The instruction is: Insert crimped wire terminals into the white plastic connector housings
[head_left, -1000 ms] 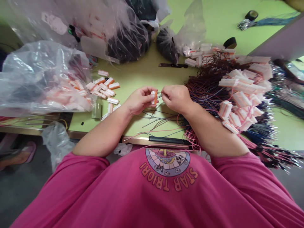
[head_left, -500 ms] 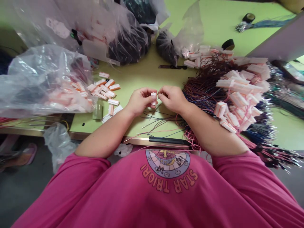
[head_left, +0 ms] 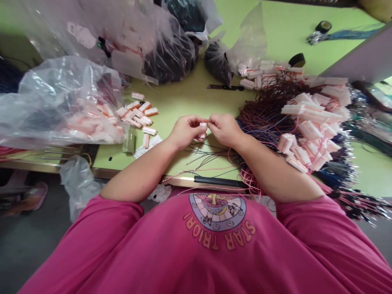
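A small white connector housing (head_left: 202, 127) is pinched between the thumb and fingers of my left hand (head_left: 185, 131). My right hand (head_left: 224, 128) is closed in a pinch right against the housing's right side, at what looks like a thin wire end; the fingers cover most of it. Loose dark wires (head_left: 203, 153) run under and below both hands toward the large wire bundle (head_left: 260, 110) on the right. Left of my left hand lies a loose pile of white and orange connector housings (head_left: 139, 112).
A clear plastic bag (head_left: 70, 90) with more housings lies at the left. Dark-filled bags (head_left: 171, 57) stand at the back, near a dark, flat-bladed tool (head_left: 225, 87). Wired connectors (head_left: 312, 118) heap up at the right. Black tape rolls (head_left: 297, 60) sit behind. The table edge (head_left: 180, 181) is close.
Both hands, still together at the housing, appear slightly further right in the picture; the whole view has shifted a little too. My right fingers are now closer to the housing.
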The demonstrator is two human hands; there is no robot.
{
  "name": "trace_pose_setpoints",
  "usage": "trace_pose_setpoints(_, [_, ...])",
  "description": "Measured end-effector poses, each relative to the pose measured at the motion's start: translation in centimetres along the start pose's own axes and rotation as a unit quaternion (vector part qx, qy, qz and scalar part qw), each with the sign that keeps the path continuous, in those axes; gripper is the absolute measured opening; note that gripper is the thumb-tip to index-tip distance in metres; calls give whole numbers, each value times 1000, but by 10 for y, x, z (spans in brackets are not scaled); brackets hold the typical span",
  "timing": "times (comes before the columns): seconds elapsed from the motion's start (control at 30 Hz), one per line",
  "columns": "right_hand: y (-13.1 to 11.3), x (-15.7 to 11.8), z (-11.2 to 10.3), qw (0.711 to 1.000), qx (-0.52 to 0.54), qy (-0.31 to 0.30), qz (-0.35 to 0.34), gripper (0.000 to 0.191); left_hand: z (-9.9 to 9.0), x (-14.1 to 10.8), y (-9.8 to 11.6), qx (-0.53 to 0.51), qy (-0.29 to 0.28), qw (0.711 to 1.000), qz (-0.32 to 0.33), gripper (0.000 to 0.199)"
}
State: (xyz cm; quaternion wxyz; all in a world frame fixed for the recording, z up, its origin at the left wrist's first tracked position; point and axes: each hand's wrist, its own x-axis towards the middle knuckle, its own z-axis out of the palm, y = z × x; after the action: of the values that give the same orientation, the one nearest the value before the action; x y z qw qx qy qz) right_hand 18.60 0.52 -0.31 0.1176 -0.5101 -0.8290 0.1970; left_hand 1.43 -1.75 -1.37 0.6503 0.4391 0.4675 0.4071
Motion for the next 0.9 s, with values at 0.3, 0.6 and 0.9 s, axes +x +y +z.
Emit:
trace_pose_setpoints(0.3, [14, 4, -12, 995, 35, 67, -63, 26, -17, 10, 12, -16, 62, 997, 45, 11])
trace_pose_setpoints(0.6, [13, 14, 14, 983, -171, -46, -54, 35, -21, 18, 14, 27, 136, 990, 38, 21])
trace_pose_setpoints(0.9, [10, 10, 3, 997, -74, 1, -29, 27, -30, 22, 12, 45, 145, 987, 51, 22])
